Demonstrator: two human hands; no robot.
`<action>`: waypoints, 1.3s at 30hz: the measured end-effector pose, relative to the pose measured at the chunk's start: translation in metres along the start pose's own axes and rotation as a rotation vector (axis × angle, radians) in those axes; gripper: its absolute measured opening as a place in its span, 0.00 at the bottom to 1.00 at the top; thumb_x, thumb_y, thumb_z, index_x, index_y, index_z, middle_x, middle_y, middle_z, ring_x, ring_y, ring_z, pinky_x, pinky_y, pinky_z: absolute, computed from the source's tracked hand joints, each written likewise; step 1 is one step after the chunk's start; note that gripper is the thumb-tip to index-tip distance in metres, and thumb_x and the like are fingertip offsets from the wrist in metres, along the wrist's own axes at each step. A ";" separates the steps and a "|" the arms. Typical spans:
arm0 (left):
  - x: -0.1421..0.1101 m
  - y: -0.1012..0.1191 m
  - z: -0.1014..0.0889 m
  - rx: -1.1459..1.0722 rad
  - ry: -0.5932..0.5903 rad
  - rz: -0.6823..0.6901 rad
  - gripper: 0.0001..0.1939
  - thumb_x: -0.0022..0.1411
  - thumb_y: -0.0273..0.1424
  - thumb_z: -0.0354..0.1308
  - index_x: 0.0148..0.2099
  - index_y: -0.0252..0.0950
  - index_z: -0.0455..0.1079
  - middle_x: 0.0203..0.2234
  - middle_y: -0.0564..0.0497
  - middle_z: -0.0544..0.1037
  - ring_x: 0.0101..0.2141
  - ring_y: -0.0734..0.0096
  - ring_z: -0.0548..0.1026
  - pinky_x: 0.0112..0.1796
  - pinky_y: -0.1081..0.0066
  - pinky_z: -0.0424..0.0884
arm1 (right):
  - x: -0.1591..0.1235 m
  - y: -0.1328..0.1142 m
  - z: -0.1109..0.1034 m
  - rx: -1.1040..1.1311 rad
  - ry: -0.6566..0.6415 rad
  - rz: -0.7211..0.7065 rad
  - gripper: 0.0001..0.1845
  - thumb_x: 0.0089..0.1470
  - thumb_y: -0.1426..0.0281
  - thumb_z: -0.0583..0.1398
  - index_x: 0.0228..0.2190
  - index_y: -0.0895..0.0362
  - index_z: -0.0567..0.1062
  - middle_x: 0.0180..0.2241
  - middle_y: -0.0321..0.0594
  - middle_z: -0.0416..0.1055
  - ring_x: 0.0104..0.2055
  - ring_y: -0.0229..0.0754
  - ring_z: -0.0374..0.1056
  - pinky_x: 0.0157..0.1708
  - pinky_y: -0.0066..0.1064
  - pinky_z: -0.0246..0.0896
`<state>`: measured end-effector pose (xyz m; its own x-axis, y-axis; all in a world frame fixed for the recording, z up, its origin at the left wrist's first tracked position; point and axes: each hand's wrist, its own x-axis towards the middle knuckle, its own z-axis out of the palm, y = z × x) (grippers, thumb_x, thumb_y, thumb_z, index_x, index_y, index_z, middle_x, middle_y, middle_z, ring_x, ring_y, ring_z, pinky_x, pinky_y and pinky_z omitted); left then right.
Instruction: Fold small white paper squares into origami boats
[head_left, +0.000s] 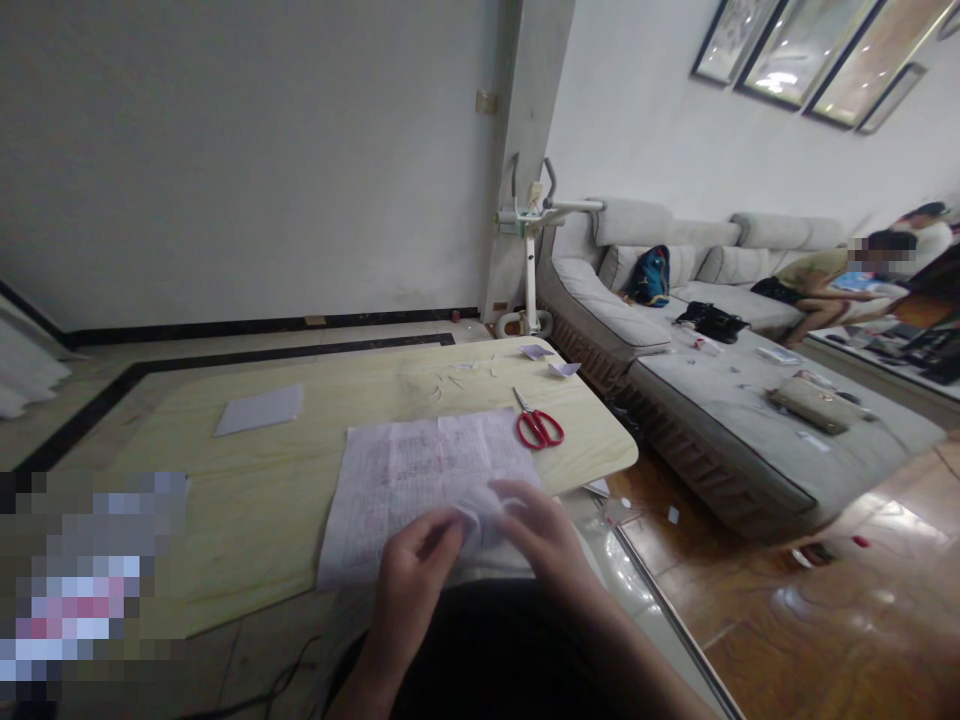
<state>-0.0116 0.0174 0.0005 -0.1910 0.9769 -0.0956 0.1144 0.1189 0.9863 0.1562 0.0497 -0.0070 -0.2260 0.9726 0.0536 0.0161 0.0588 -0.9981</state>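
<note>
Between my two hands, over the near edge of a printed sheet of paper point(405, 470), is a small folded piece of white paper point(480, 508). My left hand point(420, 550) pinches its left side with thumb and fingers. On the right side, my right hand point(536, 520) grips the same piece, its fingers slightly blurred. The printed sheet lies spread on the table, with creases across it. Red-handled scissors point(540, 429) rest just beyond its right corner, blades pointing away from me.
The pale wooden table point(247, 500) has a stack of white paper point(261, 409) at left, thin paper scraps point(450, 380) and small folded papers point(564, 370) at the far side. A grey sofa point(720, 430) stands to the right, where people point(821, 275) sit. Pixelated blocks cover the lower left.
</note>
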 end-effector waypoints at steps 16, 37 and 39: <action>0.002 -0.004 0.002 -0.035 -0.020 -0.014 0.10 0.54 0.35 0.60 0.36 0.34 0.78 0.29 0.49 0.83 0.33 0.62 0.81 0.34 0.71 0.75 | 0.000 0.000 -0.007 -0.222 -0.040 -0.197 0.15 0.53 0.69 0.64 0.45 0.54 0.75 0.41 0.41 0.69 0.36 0.40 0.67 0.36 0.32 0.64; 0.002 -0.006 0.006 -0.062 -0.049 0.000 0.09 0.53 0.34 0.62 0.35 0.35 0.76 0.29 0.50 0.83 0.33 0.62 0.81 0.35 0.70 0.75 | -0.004 -0.004 -0.010 0.141 -0.136 0.107 0.18 0.47 0.63 0.69 0.38 0.56 0.72 0.32 0.35 0.71 0.32 0.39 0.69 0.31 0.30 0.65; 0.003 -0.007 0.006 -0.074 -0.053 -0.005 0.10 0.52 0.34 0.62 0.36 0.35 0.74 0.30 0.49 0.83 0.34 0.62 0.81 0.34 0.70 0.75 | -0.004 -0.005 -0.011 0.131 -0.123 0.111 0.19 0.47 0.63 0.69 0.38 0.56 0.72 0.33 0.35 0.71 0.32 0.39 0.69 0.31 0.30 0.65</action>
<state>-0.0068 0.0209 -0.0077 -0.1396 0.9846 -0.1051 0.0409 0.1118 0.9929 0.1674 0.0475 -0.0022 -0.3475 0.9362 -0.0529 -0.0770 -0.0847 -0.9934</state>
